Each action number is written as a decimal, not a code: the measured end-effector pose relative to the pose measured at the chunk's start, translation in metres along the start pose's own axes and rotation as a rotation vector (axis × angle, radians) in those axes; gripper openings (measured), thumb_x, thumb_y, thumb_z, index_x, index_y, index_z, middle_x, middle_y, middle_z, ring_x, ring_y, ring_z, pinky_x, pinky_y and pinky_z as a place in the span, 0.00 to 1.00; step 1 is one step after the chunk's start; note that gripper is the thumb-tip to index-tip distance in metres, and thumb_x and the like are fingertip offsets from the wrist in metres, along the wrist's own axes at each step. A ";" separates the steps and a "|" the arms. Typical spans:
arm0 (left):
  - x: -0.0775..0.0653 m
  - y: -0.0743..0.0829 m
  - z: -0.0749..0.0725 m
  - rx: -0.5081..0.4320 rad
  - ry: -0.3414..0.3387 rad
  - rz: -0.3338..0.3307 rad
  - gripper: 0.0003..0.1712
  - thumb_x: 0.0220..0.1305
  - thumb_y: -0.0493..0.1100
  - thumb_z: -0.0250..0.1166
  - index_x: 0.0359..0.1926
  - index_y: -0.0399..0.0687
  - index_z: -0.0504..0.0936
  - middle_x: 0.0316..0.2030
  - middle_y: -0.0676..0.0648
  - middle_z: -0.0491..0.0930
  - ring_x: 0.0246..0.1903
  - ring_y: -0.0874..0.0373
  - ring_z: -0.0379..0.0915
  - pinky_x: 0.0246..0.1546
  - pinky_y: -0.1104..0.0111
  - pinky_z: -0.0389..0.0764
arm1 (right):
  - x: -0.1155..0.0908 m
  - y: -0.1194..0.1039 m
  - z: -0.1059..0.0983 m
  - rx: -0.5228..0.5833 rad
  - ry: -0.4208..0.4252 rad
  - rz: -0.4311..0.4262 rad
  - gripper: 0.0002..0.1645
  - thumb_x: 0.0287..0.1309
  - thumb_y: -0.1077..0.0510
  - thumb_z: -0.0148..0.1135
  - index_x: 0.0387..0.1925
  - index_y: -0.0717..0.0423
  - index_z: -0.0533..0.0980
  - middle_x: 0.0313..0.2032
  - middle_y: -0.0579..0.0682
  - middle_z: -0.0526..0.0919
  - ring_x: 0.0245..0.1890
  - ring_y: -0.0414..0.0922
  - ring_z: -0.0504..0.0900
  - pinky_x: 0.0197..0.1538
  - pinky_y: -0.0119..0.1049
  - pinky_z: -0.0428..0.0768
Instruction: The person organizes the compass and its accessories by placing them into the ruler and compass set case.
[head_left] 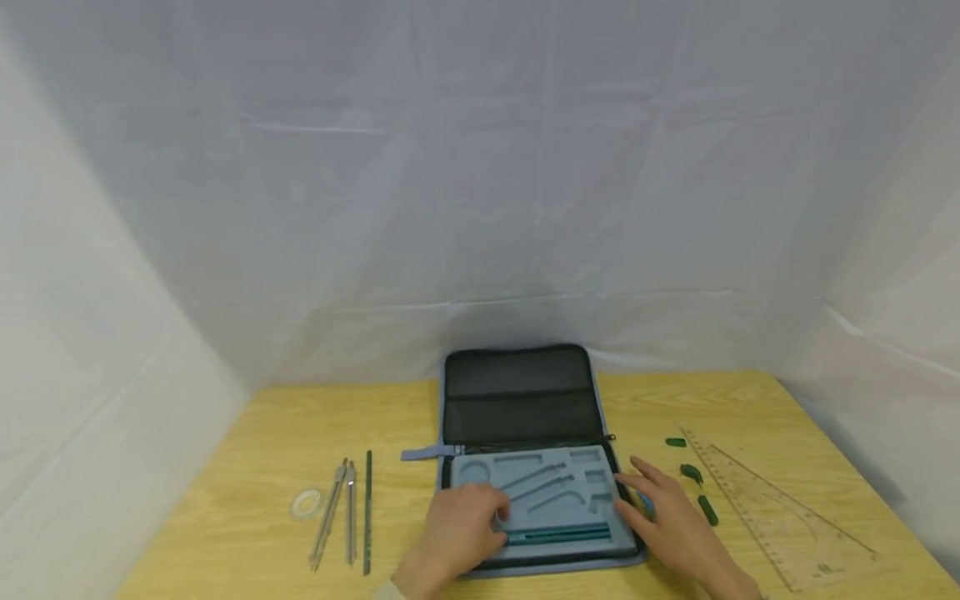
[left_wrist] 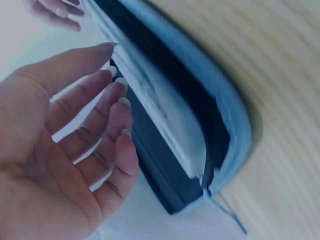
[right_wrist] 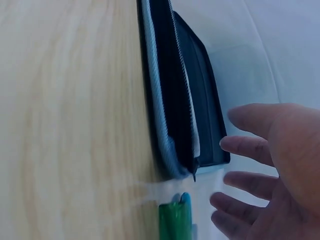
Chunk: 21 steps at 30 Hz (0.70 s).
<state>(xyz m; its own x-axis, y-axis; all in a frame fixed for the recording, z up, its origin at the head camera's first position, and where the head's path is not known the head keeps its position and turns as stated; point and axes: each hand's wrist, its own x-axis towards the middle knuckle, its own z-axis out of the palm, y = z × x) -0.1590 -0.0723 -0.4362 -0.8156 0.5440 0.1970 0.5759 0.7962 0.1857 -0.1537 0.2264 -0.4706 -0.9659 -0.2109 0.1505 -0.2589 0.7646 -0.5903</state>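
Note:
A zip case (head_left: pixel 517 421) lies unfolded on the table, its dark lid flat at the back. In its front half sits a grey-blue insert (head_left: pixel 517 471) with shaped recesses. Dark green pencils (head_left: pixel 558 535) lie in the long front slot. Over the insert's left side is my left hand (head_left: pixel 461 525), fingertips close to the pencils' left end; the left wrist view shows its fingers (left_wrist: pixel 120 117) loosely bent with nothing in them. My right hand (head_left: pixel 671 517) hovers at the case's right edge, fingers spread and holding nothing. A small blue item (head_left: pixel 645 504) is partly hidden under it.
Left of the case lie a white ring (head_left: pixel 306 503), two metal compasses (head_left: pixel 328 517) and a dark pencil (head_left: pixel 367 512). On the right are several small green pieces (head_left: pixel 691 473) and clear set squares (head_left: pixel 787 521). White sheeting (head_left: pixel 487 208) encloses the table's back and sides.

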 end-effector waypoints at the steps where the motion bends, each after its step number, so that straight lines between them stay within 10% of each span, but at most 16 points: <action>1: -0.001 -0.002 -0.002 0.005 0.011 0.002 0.09 0.40 0.41 0.73 0.25 0.58 0.83 0.22 0.62 0.75 0.19 0.65 0.70 0.15 0.69 0.68 | 0.000 -0.002 0.000 0.001 -0.009 0.000 0.23 0.62 0.48 0.61 0.55 0.55 0.77 0.62 0.65 0.67 0.60 0.65 0.67 0.55 0.60 0.69; 21: -0.015 -0.018 -0.006 -0.037 -0.087 -0.061 0.10 0.42 0.42 0.75 0.25 0.58 0.82 0.21 0.62 0.70 0.20 0.67 0.66 0.16 0.69 0.67 | 0.000 -0.018 0.011 0.019 -0.171 -0.110 0.07 0.53 0.48 0.69 0.33 0.39 0.79 0.30 0.33 0.74 0.26 0.31 0.70 0.26 0.30 0.72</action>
<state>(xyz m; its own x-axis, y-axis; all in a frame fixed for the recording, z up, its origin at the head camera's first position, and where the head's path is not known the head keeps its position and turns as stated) -0.1569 -0.0967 -0.4370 -0.8498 0.5175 0.0998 0.5257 0.8188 0.2307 -0.1491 0.2058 -0.4689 -0.9156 -0.3943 0.0791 -0.3612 0.7201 -0.5924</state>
